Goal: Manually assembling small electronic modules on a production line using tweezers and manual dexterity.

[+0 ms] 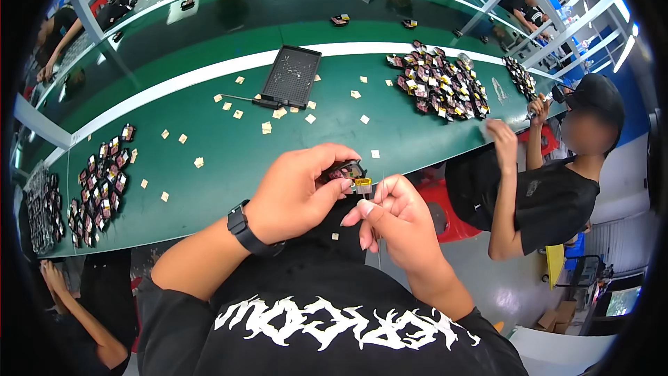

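Note:
My left hand (299,191) grips a small dark electronic part (346,170) with a pink face, held up just in front of my chest. A black band sits on that wrist. My right hand (393,219) is pinched on a thin metal tool (378,237), its tip at a small yellow tab (362,182) on the part's edge. Both hands hover over the near edge of the green workbench (229,146).
Piles of the same small parts lie at the left (101,184) and far right (440,82). A black grid tray (291,75) and scattered tan squares sit mid-bench. A person in black (550,195) stands at the right; other people work at the far side and lower left.

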A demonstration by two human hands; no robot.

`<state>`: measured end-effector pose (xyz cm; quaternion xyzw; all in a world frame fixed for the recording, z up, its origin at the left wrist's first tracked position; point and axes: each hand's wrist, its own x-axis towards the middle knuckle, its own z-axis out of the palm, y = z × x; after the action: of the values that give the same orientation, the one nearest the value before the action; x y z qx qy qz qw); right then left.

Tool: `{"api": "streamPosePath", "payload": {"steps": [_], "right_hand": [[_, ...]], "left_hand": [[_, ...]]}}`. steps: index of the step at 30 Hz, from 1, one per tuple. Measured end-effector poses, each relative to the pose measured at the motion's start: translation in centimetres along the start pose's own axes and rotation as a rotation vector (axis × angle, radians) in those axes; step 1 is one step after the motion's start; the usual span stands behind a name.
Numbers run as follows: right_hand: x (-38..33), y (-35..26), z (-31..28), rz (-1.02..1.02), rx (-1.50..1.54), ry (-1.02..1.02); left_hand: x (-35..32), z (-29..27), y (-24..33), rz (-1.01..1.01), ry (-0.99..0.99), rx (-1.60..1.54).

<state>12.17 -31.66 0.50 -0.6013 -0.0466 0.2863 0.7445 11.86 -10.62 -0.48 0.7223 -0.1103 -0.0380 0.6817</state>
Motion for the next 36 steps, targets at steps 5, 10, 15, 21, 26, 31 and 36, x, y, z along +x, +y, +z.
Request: {"api": "streamPosePath", "payload": {"steps": [5,10,15,21,26,31,36], "right_hand": [[-0.2,-0.4,1.1,0.094,0.098,-0.03],[0.0,0.2,1.8,0.133,0.16,-0.032],[-0.2,1.6,2.6,0.08,0.144,0.077],[-0.4,2.8,2.6,-0.047,-0.078,-0.046],[-0.4,2.5,2.4,-0.094,-0.139,-0.066],[1.0,3.2,3.1,-0.166,-0.158,0.064],[2.2,1.6,4.2,-0.168,-0.071,0.045]], "left_hand": [[-1.8,0.0,0.5,0.121,0.078,0.286],[-2.1,-0.7,-0.3,0.27,0.092,0.387],[-2.8,-0.9,-1.4,0.221,0.104,0.27],[-3.9,-1.2,-1.7,-0.126,0.045,-0.251],[-4.1,-1.9,-0.9,-0.275,0.028,-0.494],[-4.2,-2.4,-0.6,-0.271,0.043,-0.531],[-4.1,-3.4,0.7,-0.304,0.099,-0.567]]}}
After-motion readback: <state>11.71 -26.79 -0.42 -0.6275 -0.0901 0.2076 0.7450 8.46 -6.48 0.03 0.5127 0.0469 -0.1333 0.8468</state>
